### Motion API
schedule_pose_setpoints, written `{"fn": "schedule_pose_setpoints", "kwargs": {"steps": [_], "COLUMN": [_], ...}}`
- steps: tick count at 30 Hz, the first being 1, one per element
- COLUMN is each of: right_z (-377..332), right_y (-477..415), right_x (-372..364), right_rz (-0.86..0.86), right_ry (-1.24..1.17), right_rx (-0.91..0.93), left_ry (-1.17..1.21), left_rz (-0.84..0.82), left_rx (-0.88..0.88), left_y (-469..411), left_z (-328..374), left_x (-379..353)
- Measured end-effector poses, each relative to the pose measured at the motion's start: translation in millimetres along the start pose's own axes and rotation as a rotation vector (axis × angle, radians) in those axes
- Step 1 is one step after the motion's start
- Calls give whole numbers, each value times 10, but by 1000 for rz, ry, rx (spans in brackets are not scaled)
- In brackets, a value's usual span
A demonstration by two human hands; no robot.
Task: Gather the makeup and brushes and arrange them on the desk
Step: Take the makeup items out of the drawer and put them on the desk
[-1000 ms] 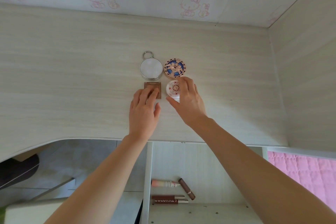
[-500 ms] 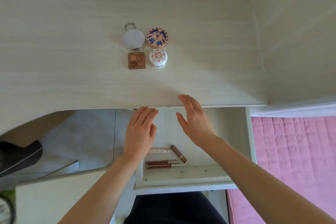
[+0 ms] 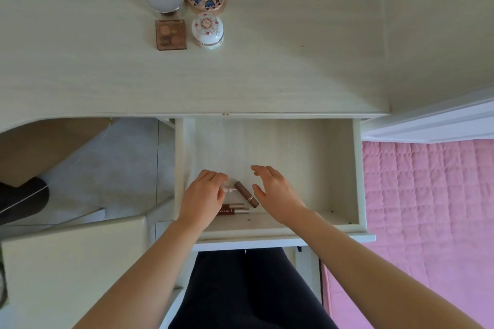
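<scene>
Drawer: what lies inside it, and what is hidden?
A brown lipstick, two dark red tubes and a pale tube. The left hand pinches the pale tube and covers most of it.

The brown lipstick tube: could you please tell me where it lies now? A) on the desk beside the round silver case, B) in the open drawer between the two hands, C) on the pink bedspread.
B: the brown lipstick tube lies on the floor of the open drawer, between the left hand and the right hand.
</scene>
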State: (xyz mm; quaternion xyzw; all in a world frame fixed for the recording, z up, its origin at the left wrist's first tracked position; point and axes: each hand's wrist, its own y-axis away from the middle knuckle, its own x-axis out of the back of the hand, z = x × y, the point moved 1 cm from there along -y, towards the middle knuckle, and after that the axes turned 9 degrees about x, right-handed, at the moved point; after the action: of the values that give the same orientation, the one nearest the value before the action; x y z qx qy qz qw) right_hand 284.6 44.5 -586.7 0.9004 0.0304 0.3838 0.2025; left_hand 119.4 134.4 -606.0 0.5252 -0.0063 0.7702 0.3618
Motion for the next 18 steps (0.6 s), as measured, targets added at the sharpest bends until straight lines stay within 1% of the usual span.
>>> {"fn": "schedule_pose_setpoints", "kwargs": {"steps": [3, 7, 9, 13, 18], "right_z": [105, 211, 263, 327, 341], "right_y": [-85, -200, -255, -353, -432], "right_x": [-141, -362, -485, -671, -764], "right_rz": [-76, -191, -227, -240, -205], "right_ry": [-20, -15, -19, 22, 112], "right_rx": [-62, -124, -155, -181, -163], "left_ry": [-72, -89, -141, -301, -364], "left_rz": [-124, -217, -264, -325, -342], "left_rx": [59, 90, 102, 104, 88], "left_y": [-78, -178, -218, -288, -355], "left_z": [-94, -155, -196, -230, -276], "left_x": [-191, -352, -422, -504, -553]}}
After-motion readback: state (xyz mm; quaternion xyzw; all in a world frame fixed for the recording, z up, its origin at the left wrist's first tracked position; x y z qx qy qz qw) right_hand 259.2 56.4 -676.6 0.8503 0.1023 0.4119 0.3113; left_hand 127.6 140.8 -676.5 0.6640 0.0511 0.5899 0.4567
